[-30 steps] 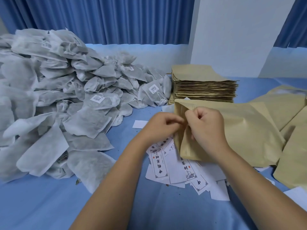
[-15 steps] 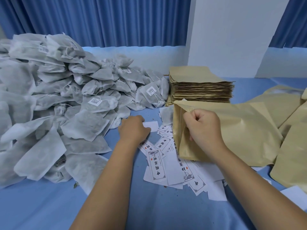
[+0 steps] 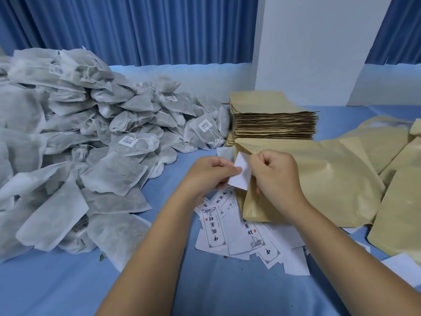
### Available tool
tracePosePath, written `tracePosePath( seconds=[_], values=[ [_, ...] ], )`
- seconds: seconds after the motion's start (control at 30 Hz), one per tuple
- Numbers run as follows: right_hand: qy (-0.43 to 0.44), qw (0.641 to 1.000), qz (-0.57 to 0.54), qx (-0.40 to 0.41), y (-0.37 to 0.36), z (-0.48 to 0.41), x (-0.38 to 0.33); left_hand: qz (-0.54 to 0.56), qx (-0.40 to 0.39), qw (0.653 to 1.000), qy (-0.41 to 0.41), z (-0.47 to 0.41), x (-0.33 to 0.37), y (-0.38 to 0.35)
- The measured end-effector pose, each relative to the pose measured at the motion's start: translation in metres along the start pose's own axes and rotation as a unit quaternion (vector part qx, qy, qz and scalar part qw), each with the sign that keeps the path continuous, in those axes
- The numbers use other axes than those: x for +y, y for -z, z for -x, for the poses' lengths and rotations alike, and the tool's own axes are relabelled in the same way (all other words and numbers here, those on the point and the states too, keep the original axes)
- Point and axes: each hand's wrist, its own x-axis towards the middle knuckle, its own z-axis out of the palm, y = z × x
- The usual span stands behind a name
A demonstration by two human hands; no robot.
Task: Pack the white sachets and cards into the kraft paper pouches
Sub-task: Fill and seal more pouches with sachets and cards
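Note:
My right hand (image 3: 274, 176) grips the open mouth edge of a kraft paper pouch (image 3: 323, 179) that lies on the blue table. My left hand (image 3: 210, 176) pinches a white card (image 3: 241, 173) and holds it at the pouch's mouth. Under both hands lies a loose spread of printed white cards (image 3: 237, 233). A large heap of white sachets (image 3: 79, 144) covers the left side of the table. A neat stack of flat kraft pouches (image 3: 273, 119) stands behind the held pouch.
More kraft pouches (image 3: 401, 179) lie overlapping at the right. A white panel (image 3: 319, 49) and blue curtain stand behind the table. A white sheet corner (image 3: 403, 267) shows at the lower right. Bare blue cloth (image 3: 57, 288) lies nearest me.
My left hand left the pouch mouth, reached left to the cards on the table, picked one up and brought it back to the mouth. My right hand kept its grip on the pouch.

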Motion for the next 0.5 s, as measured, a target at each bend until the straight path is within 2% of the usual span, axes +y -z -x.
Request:
tracePosePath(
  seconds=[0.1,0.13,0.2,0.23,0.3,0.37,0.43,0.5],
  values=[
    [-0.006,0.999,-0.029,-0.032,-0.004,0.005,-0.008,-0.036,0.056,0.996,-0.052,-0.004,-0.004,-0.022],
    [-0.005,0.998,-0.038,-0.04,-0.005,0.008,-0.012,-0.083,0.089,0.99,-0.074,-0.005,-0.005,-0.027],
    [0.001,0.997,-0.053,-0.055,-0.009,0.015,-0.02,-0.232,0.155,0.953,-0.118,-0.004,-0.009,-0.032],
    [0.004,0.996,-0.06,-0.064,-0.01,0.02,-0.023,-0.265,0.163,0.94,-0.14,-0.005,-0.014,-0.034],
    [0.008,0.994,-0.073,-0.078,-0.014,0.027,-0.029,-0.197,0.115,0.961,-0.156,-0.004,-0.026,-0.035],
    [0.01,0.993,-0.079,-0.082,-0.016,0.031,-0.032,-0.148,0.067,0.978,-0.129,-0.004,-0.035,-0.036],
    [0.005,0.993,-0.087,-0.084,-0.016,0.031,-0.032,-0.158,0.052,0.98,-0.112,-0.006,-0.035,-0.035],
    [0.004,0.992,-0.092,-0.085,-0.015,0.029,-0.031,-0.194,0.06,0.969,-0.138,-0.008,-0.026,-0.032]
  ],
)
